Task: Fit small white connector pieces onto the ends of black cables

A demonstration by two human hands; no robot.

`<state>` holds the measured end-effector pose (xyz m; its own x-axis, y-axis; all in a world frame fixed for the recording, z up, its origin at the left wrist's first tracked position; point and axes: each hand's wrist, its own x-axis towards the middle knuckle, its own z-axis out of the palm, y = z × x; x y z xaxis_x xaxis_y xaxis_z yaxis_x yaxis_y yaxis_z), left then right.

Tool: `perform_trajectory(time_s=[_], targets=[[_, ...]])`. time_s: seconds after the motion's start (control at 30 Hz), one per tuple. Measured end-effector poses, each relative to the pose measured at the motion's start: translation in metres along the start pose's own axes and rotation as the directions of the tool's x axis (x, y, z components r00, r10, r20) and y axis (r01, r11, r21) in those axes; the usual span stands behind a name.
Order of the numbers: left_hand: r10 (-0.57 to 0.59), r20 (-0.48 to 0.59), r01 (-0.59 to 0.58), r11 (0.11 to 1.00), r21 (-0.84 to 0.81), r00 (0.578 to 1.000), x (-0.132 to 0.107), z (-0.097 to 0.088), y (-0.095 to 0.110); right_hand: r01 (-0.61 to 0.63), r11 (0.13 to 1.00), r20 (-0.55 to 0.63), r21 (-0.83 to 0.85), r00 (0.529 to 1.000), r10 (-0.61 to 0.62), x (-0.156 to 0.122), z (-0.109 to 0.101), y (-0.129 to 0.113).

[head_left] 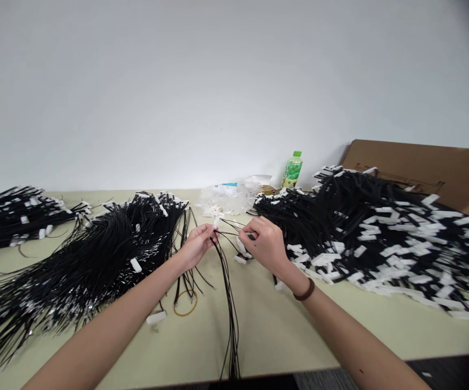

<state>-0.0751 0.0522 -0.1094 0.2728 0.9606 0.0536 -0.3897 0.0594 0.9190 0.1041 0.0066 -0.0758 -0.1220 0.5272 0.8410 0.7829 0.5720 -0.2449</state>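
Observation:
My left hand [199, 245] pinches a white connector [217, 222] at the head of a bundle of thin black wires [228, 303], which hangs down over the table's front edge. To its right, my right hand [264, 242] is closed, its fingertips pressed on thin black wire ends that stretch between the two hands. Exactly which strands it grips is partly hidden by the fingers. Just behind the hands lies a clear plastic bag [226, 197] with small white pieces in it. A white connector piece [241, 259] lies below the right hand.
Piles of black wires [116, 254] cover the left side, with another pile [6, 216] farther left. A large heap of white-ended wires [364, 233] fills the right, before a cardboard box [417, 168]. A green-capped bottle [292, 170] stands by the wall. A yellow rubber band [186, 313] lies in front.

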Motion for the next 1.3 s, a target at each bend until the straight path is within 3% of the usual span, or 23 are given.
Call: perform_trajectory(time_s=[1.3], targets=[[0.003,0.003,-0.003,0.999,0.050,1.000,-0.0012,0.0020,0.0006,-0.040,0.998,-0.003,0.056,0.999,0.040,0.0006,-0.0007,-0.0020]])
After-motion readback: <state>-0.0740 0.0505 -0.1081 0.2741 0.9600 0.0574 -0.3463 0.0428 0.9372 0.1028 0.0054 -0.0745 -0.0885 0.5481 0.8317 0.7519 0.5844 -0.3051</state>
